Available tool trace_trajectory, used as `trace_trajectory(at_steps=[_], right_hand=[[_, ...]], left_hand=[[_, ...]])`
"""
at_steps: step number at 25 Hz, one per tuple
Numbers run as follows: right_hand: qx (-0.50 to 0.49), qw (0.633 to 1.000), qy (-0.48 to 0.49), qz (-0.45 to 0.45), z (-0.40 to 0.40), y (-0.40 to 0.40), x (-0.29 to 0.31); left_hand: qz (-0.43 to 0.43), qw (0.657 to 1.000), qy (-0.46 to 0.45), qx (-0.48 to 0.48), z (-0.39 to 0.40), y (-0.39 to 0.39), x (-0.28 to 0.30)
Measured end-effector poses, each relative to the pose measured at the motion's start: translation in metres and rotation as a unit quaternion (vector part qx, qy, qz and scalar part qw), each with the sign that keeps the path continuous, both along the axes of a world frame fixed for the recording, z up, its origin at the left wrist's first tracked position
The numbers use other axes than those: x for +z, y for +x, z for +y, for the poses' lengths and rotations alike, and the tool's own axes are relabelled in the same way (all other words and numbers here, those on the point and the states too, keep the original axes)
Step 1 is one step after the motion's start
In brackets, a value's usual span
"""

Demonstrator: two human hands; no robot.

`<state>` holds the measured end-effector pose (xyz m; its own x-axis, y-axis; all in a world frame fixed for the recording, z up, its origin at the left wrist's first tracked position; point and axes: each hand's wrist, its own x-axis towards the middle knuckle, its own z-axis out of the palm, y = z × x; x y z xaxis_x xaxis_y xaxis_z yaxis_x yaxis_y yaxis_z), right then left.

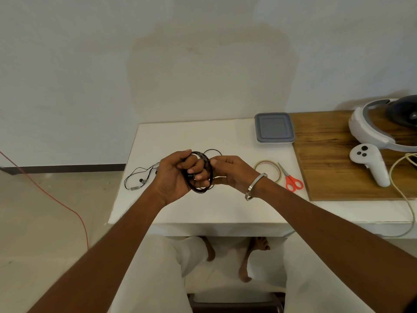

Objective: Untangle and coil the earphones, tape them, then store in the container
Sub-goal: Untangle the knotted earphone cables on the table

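Observation:
Black earphones (204,188) are wound in a coil around the curled fingers of my left hand (180,173), held above the white table (203,211). My right hand (230,170) pinches the cable at the coil's right side. A loose loop of the cable (213,150) sticks up behind the hands. A second pair of earphones (140,177) lies spread on the table's left part. The tape roll (268,169) lies to the right of my right hand. The container (274,128), with a grey lid on it, stands at the table's back right.
Orange-handled scissors (292,180) lie beside the tape roll. A wooden board (338,168) on the right carries a white headset (379,125) and a white controller (370,163). A pale cable (404,199) runs over the board's right edge. A red wire (56,199) crosses the floor at left.

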<state>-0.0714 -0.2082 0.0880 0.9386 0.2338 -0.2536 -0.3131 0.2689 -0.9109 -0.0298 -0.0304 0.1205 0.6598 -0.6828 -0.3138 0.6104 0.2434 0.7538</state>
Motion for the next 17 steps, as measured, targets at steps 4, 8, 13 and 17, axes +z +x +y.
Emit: trace_trajectory(at_steps=[4, 8, 13, 17], right_hand=[[0.003, 0.997, -0.071, -0.026, 0.002, 0.000, -0.007], [0.003, 0.993, -0.111, -0.036, 0.001, -0.001, -0.006], [0.008, 0.992, -0.124, -0.037, 0.002, -0.001, -0.008], [-0.013, 0.993, -0.114, -0.025, 0.004, 0.000, -0.013]], left_hand=[[0.003, 1.000, 0.000, 0.003, 0.001, 0.003, -0.006], [-0.008, 0.999, 0.042, 0.017, 0.005, 0.009, -0.014], [-0.010, 0.996, 0.083, 0.040, 0.007, 0.011, -0.021], [-0.009, 0.993, 0.105, 0.055, 0.000, 0.009, -0.026]])
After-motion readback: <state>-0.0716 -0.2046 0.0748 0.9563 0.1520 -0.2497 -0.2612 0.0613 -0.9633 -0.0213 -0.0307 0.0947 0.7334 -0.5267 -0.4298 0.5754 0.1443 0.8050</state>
